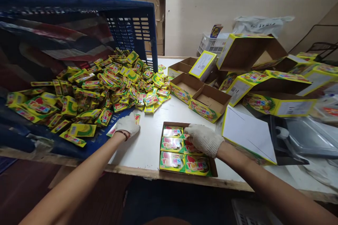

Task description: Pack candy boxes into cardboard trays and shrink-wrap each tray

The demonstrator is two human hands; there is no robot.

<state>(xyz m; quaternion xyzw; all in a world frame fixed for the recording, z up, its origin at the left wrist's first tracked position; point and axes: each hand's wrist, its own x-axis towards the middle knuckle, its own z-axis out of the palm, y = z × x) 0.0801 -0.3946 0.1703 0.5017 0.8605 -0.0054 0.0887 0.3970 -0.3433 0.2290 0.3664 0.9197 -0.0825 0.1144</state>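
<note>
My left hand (127, 126), in a white knitted glove, curls over a small yellow-green carton (137, 119) at the edge of the pile. Another carton partly shows under its wrist side. An open display box (214, 168) lies before me, holding several small "TWINS" cartons (172, 161) face up in two columns. My gloved right hand (204, 139) reaches into its far right part. Those fingers are bent together over a carton (189, 146), and their grip is partly hidden. A heap of loose cartons (105, 81) spills from a blue crate (155, 28) tipped on its side.
Open cardboard display boxes (210, 99) stand behind the one before me, with more stacked at the right. A box with a white panel (248, 133) lies beside my right forearm, near a clear plastic tray (307, 135). The table's wooden front edge (148, 171) runs below.
</note>
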